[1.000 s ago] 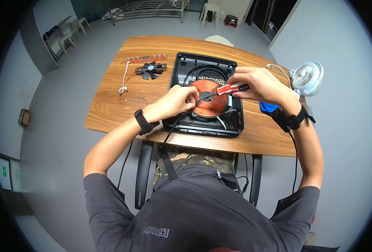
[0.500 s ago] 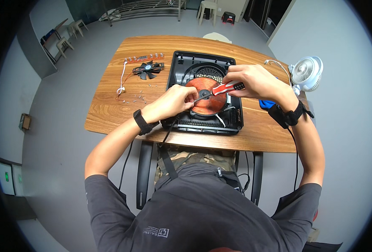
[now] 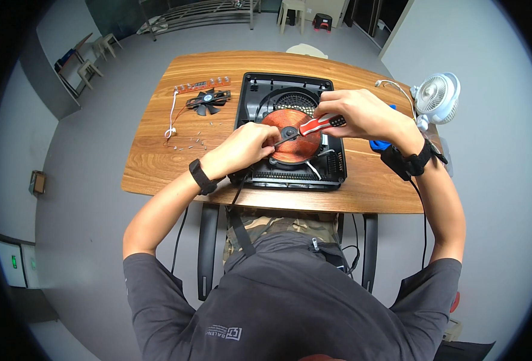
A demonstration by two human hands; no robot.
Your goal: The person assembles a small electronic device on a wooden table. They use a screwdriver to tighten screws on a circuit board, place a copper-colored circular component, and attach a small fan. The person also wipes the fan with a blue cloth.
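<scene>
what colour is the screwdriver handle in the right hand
The screwdriver handle in the right hand is red with pale stripes and a black end, seen in the head view.

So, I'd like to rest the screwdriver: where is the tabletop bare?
The tabletop is bare near left, between the loose screws and front edge, and near right, between the black housing and right corner. Crowded: far left, around the circuit strip and black fan, and beneath left hand and right hand.

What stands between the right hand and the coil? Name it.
Only the screwdriver, held in the right hand: its shaft slants across the coil toward the left hand's fingertips. Nothing else visible stands between.
</scene>
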